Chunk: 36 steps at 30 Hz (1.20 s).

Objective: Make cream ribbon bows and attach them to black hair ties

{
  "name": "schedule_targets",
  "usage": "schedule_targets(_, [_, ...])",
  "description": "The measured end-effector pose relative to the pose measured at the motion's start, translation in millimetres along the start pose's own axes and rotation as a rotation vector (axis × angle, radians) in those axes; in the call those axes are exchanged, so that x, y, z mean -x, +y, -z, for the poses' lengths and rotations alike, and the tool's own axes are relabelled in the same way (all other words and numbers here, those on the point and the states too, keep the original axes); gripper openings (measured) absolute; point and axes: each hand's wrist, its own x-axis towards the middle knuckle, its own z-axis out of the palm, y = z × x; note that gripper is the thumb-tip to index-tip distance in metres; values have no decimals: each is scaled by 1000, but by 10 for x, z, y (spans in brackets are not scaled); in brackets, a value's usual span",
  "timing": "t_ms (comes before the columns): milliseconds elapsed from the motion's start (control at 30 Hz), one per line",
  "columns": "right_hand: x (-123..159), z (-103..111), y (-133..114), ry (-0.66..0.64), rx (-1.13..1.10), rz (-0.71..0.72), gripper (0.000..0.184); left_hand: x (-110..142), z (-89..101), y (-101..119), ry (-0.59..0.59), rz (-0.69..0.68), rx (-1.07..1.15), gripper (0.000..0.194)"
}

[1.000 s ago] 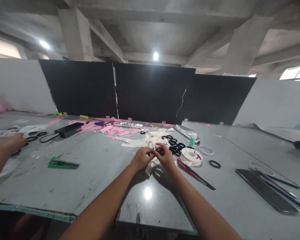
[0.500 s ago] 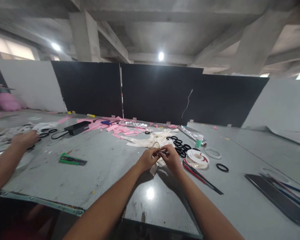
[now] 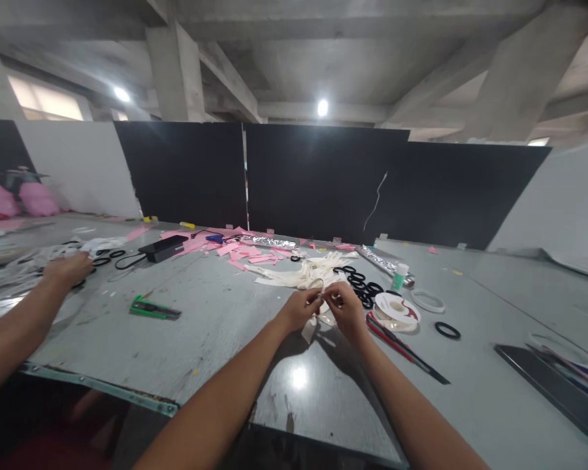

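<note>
My left hand [image 3: 295,311] and my right hand [image 3: 345,307] meet over the near middle of the table, fingers closed in pinches. Between them is a strip of cream ribbon [image 3: 310,330]; one end hangs below my left fingers and a thin loop rises above the fingertips. Whether a ring sits inside that loop is hidden by the fingers. Just beyond lies a heap of cream printed ribbons [image 3: 318,269], with several black rings [image 3: 357,281] to its right. Beside my right hand are a white ribbon spool [image 3: 396,308] and a red utility knife [image 3: 402,344].
A green utility knife [image 3: 154,309] lies left on the grey table [image 3: 225,333]. Another person's hand [image 3: 68,269] reaches into white strips at far left. Further items are a black box [image 3: 164,248], pink scraps [image 3: 249,253], foil rolls [image 3: 379,261], a green-white bottle [image 3: 400,277] and a dark tray [image 3: 549,385].
The view has swung slightly left, so everything sits further right. My hands stay close together, fingers shifting a little on the ribbon. The other person's hand remains at the white strips.
</note>
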Motion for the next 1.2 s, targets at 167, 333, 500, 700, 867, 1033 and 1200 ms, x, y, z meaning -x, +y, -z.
schedule_targets(167, [22, -62, -20, 107, -83, -198, 13, -5, 11, -84, 41, 1, -126, 39])
schedule_targets(333, [2, -73, 64, 85, -67, -141, 36, 8, 14, -79, 57, -29, -314, 37])
schedule_targets(500, [2, -43, 113, -43, 196, 14, 18, 8, 53, -37, 49, -59, -474, 36])
schedule_targets(700, [12, -59, 110, -74, 237, -35, 17, 18, 84, 1, 37, -30, -576, 38])
schedule_targets(867, [12, -70, 109, -105, 242, -57, 17, 23, 99, 14, 33, -61, -599, 37])
schedule_targets(1033, [7, -193, 54, -78, -14, -235, 21, 15, 43, 62, 104, -83, -551, 34])
schedule_targets(1200, [-57, -152, 157, 110, -360, -499, 34, -26, 43, 59, 205, -17, -436, 34])
